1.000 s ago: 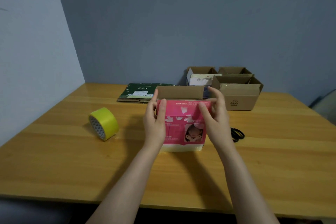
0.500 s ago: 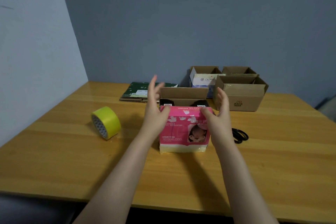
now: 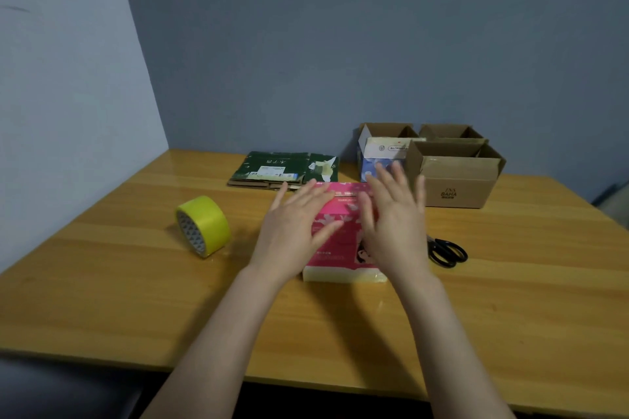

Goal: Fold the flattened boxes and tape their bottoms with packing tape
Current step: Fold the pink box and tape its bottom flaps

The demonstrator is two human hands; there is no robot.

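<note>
The pink box [image 3: 335,257] stands mid-frame on the counter [image 3: 136,299]; the left hand [image 3: 292,231] and right hand [image 3: 394,228] spread flat over its top, fingers straight, gripping nothing; best press both flaps level, seam closed, before fetching the tape roll [image 3: 204,224] at left.

We see a wooden bench [image 3: 136,299] carrying a pink box [image 3: 335,258]. Left of it lies a yellow tape roll [image 3: 204,224], right of it scissors [image 3: 446,252], and behind it flattened cardboard [image 3: 282,168] and open brown boxes [image 3: 456,180].
</note>
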